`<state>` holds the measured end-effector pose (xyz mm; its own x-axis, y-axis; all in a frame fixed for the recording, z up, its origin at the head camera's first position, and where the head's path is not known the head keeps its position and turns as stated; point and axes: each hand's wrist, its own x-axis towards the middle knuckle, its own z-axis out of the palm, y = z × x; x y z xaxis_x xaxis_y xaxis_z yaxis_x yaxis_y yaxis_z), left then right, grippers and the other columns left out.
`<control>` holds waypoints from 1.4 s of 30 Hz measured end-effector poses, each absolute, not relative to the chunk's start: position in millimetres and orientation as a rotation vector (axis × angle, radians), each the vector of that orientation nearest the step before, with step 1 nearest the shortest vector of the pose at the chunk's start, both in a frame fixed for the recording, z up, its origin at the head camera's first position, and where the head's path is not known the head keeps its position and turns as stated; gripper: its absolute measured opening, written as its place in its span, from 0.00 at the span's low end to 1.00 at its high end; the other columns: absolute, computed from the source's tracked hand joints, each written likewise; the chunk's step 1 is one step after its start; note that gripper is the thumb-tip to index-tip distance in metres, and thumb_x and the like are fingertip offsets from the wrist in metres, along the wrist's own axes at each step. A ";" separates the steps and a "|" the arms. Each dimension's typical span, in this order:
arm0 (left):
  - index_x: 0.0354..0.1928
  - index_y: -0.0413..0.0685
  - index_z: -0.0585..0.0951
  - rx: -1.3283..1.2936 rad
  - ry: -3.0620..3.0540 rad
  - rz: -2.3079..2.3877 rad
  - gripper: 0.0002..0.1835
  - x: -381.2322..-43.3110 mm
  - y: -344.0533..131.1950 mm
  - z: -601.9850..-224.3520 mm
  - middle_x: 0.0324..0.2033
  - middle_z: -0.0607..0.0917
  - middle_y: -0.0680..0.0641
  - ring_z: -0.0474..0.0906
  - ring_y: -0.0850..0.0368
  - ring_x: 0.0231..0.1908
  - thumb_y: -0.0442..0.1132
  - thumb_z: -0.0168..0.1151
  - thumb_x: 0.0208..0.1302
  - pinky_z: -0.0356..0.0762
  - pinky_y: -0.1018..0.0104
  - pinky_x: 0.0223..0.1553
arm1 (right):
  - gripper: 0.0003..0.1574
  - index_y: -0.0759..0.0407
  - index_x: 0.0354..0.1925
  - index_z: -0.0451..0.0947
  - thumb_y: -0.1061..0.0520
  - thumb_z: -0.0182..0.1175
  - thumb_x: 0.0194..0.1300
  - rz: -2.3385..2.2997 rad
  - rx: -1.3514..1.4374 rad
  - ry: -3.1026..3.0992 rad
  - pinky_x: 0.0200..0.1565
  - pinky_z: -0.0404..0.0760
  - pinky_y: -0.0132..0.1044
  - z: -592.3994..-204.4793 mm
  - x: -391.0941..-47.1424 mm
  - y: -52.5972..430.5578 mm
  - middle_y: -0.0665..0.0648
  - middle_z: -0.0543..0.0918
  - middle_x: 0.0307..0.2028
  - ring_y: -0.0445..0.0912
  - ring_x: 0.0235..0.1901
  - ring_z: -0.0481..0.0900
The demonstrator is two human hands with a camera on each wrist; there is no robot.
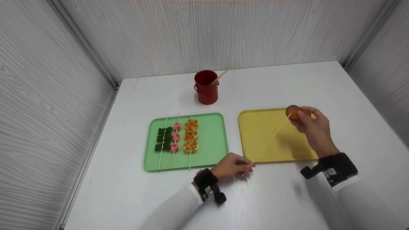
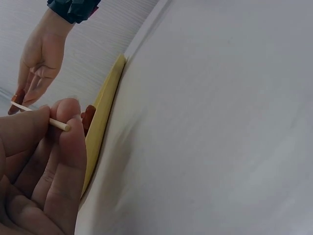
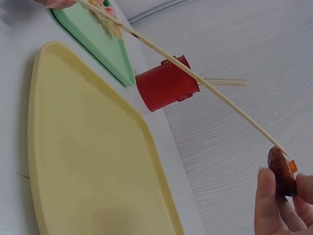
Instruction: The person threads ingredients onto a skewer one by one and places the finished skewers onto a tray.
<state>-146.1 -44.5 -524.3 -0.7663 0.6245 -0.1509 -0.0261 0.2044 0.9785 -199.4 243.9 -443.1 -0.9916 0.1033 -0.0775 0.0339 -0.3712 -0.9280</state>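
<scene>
My left hand (image 1: 233,166) pinches a thin wooden skewer (image 1: 271,137) near its blunt end, in front of the yellow tray (image 1: 262,134). Over that tray's right part, my right hand (image 1: 316,127) holds a round orange-brown food piece (image 1: 292,111) between thumb and fingers. In the right wrist view the skewer's pointed tip meets the edge of the brown piece (image 3: 282,174); whether it has gone in I cannot tell. Another red-brown piece (image 2: 88,119) shows at the yellow tray in the left wrist view, mostly hidden behind its rim.
On the left, a green tray (image 1: 209,140) carries three loaded skewers: dark green pieces (image 1: 164,138), pink pieces (image 1: 175,137) and lotus root slices (image 1: 191,135). A red bucket (image 1: 207,92) with skewers (image 3: 227,82) leaning out stands behind the trays. Pale walls enclose the table.
</scene>
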 end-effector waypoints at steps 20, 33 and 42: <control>0.46 0.33 0.84 0.519 1.904 1.636 0.11 -143.8 -45.0 -522.6 0.35 0.87 0.37 0.82 0.63 0.27 0.31 0.61 0.66 0.82 0.72 0.30 | 0.18 0.63 0.51 0.69 0.62 0.62 0.66 2.520 -0.205 -1.794 0.38 0.84 0.29 -444.0 -198.8 246.4 0.57 0.76 0.46 0.43 0.36 0.87; 0.46 0.33 0.85 0.449 1.900 1.659 0.10 -144.8 -47.3 -522.0 0.34 0.88 0.39 0.82 0.63 0.27 0.31 0.61 0.66 0.82 0.71 0.29 | 0.18 0.64 0.51 0.71 0.63 0.63 0.64 2.452 -0.104 -1.834 0.38 0.85 0.32 -446.5 -197.5 246.0 0.54 0.85 0.39 0.43 0.35 0.87; 0.45 0.33 0.85 0.489 1.956 1.642 0.10 -147.9 -50.7 -520.7 0.35 0.87 0.36 0.81 0.62 0.28 0.31 0.62 0.66 0.82 0.72 0.31 | 0.17 0.67 0.51 0.73 0.64 0.61 0.65 2.450 -0.071 -1.852 0.42 0.84 0.32 -446.9 -197.2 245.1 0.55 0.82 0.42 0.43 0.38 0.86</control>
